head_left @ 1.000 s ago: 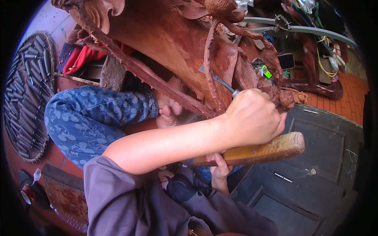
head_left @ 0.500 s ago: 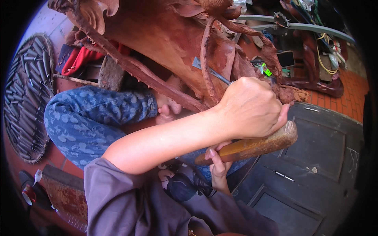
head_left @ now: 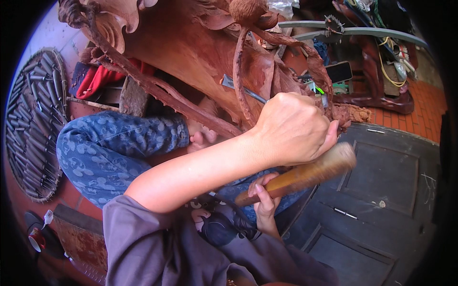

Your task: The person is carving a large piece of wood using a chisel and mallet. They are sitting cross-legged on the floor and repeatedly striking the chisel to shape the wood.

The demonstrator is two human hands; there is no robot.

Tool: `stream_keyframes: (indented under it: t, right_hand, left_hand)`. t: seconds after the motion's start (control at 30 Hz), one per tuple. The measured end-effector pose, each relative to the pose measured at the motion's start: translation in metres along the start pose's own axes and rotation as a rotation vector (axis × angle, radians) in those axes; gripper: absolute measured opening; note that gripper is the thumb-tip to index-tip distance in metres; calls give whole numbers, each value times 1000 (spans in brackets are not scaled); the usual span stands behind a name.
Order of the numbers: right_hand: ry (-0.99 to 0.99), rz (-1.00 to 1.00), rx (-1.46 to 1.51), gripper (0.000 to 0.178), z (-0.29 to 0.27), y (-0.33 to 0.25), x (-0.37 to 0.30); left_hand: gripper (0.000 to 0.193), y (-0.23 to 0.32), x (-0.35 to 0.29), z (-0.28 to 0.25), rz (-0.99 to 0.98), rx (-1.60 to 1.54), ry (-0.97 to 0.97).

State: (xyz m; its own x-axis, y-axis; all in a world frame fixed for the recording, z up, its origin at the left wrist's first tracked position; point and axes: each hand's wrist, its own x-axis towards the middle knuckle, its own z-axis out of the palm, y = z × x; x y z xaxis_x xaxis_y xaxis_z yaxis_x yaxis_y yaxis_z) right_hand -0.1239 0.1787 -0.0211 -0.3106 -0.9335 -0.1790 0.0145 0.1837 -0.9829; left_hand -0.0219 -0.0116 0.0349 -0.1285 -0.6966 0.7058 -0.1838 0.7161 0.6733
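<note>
My left hand is closed in a fist around a chisel, whose handle is hidden inside it. The flat metal blade points to the upper left, behind a thin carved stem of a large reddish-brown wood carving. Whether the cutting edge touches the wood I cannot tell. Below the fist, my right hand grips the narrow end of a wooden mallet, a yellowish-brown club. The mallet's thick end is smeared by motion and lies just under and right of my left fist.
A round tray packed with dark rod-like tools lies at the far left. Red cloth sits beside the carving. A phone and cables are at the upper right; a dark panelled board spans the right. A cup stands lower left.
The mallet's thick end has shifted slightly up and left and is now blurred. The carving, chisel and left fist appear a little further left in view. Both grips are unchanged.
</note>
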Motion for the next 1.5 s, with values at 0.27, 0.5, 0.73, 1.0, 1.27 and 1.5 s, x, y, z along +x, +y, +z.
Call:
stream_keyframes:
  t: [0.27, 0.5, 0.73, 1.0, 1.27, 1.5]
  right_hand:
    - [-41, -105, 179, 23, 2, 10, 3]
    - [-18, -100, 145, 24, 0, 2, 2]
    - [-52, -105, 176, 23, 2, -4, 5]
    - [12, -156, 115, 21, 8, 6, 2]
    - [18, -93, 91, 20, 6, 7, 2]
    - [-42, -106, -8, 19, 3, 10, 4]
  left_hand:
    - [36, -1, 0, -2, -5, 18, 14]
    - [43, 18, 3, 7, 14, -34, 7]
    - [44, 8, 4, 10, -16, 7, -21]
    - [40, 6, 4, 1, 23, -5, -42]
    - [38, 1, 2, 3, 18, 7, -71]
    - [37, -1, 3, 0, 24, 2, -89]
